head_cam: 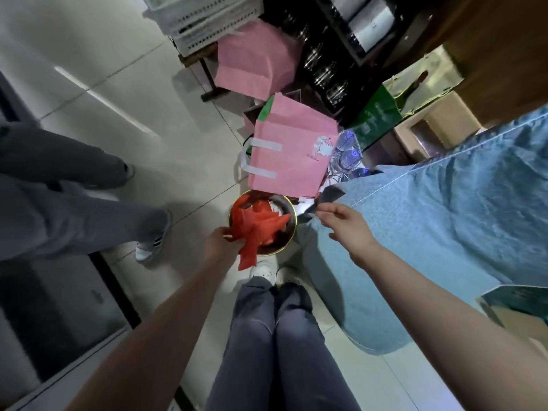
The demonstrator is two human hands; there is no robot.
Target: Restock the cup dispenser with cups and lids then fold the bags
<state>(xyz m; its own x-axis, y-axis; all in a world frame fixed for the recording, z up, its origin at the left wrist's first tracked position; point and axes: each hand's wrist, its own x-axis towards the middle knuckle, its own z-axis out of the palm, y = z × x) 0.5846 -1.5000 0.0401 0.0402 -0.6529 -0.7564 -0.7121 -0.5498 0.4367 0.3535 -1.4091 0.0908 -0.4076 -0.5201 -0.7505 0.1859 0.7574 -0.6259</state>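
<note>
Two pink bags point(292, 157) lie ahead. Left hand point(219, 244) grips one red bag point(256, 229) over one round bin point(292, 216); right hand point(345, 222) pinches one dark scrap point(327, 197).

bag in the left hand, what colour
Red, seen in the head view: the left hand grips the red bag.
</note>
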